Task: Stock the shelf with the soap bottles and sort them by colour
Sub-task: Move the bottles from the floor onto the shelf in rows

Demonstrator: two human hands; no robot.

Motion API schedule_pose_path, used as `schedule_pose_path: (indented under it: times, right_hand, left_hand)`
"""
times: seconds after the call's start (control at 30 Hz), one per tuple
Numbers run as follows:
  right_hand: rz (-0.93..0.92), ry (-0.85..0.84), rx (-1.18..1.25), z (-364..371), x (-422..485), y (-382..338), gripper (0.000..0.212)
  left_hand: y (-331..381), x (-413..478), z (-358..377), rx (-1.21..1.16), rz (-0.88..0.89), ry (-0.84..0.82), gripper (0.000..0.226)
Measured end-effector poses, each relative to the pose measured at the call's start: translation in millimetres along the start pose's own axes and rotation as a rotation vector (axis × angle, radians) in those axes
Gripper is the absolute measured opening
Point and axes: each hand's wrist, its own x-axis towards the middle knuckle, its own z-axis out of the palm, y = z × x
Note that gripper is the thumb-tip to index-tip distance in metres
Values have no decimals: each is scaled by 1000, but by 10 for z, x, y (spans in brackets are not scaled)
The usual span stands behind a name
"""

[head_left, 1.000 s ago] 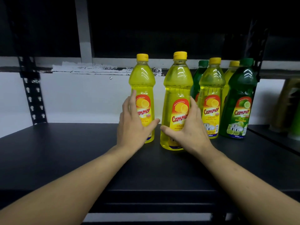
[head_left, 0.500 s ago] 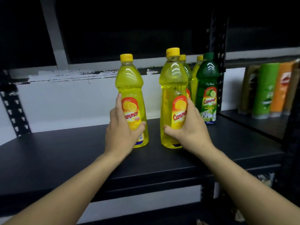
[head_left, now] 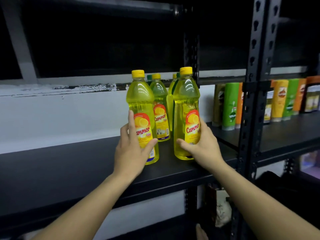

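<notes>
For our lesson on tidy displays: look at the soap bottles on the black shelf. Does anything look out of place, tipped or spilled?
Nothing is tipped or spilled; all the bottles stand upright. One oddity: a green-capped bottle sits at the back among the yellow bottles, so the colours are mixed.
</notes>
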Motion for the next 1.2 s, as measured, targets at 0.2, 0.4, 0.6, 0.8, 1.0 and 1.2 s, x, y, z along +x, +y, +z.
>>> schedule_pose_path:
  times: [0.2,0.4,0.6,0.8,1.0,1.2]
  right_hand:
    - [58,4,27,80,103,67,80]
    - [41,-3,76,106,129,116,75]
    - [57,7,79,122,118,113,82]
    - [85,-9,57,115,116,84,89]
    - [123,-43,52,110,100,61,85]
    - [153,-80,55,104,115,39,78]
  left_hand:
    - [256,17,164,-34,7,-70,104]
    - [296,27,195,-258,-56,-107,99]
    - [251,31,190,-318,-77,-115,103]
    - [201,36,242,-288,-42,-97,104]
    - [176,48,259,-265,-42,-102,107]
    - [175,32,257,-244,-41,-138,115]
